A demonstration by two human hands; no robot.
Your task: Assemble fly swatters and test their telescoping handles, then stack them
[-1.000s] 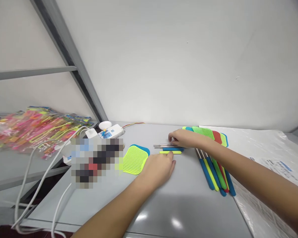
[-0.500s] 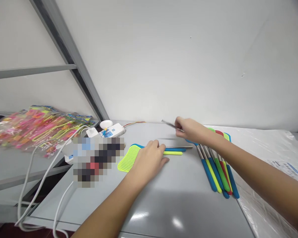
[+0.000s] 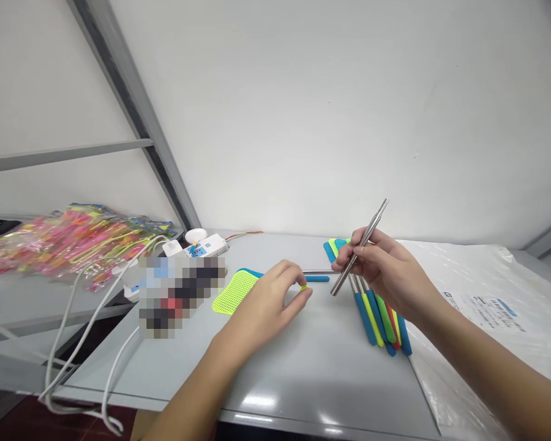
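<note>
a steel rod (image 3: 371,229) is in the air over the middle of the table (image 3: 330,380), slanting, with its thinner, stepped end up and to the right and its thicker end down and to the left. the right hand (image 3: 390,269) holds it, thumb and fingers closed around its middle. to the left, the left hand (image 3: 269,303) has thumb and fingers nearly together, pinching a yellow piece (image 3: 303,287); only a small bit of it shows, so its full shape cannot be told.

just beyond the left fingers a second steel rod (image 3: 321,271) and a blue handle (image 3: 319,278) lie side by side on the table. left of that hand, and partly hidden by it, a yellow mesh head (image 3: 235,294) lies over a blue mesh head (image 3: 250,271).

on the right, below the right hand, a fan of handles (image 3: 380,318) in blue, yellow, green and red points to the near side, with steel shafts running to mesh heads at the far end, partly covered by the hand. farther right, a printed plastic sheet (image 3: 477,306) is spread out.

at the far left are a white power strip (image 3: 209,246) and white cables (image 3: 80,343); beyond them, bright bagged items (image 3: 78,242) lie heaped.
</note>
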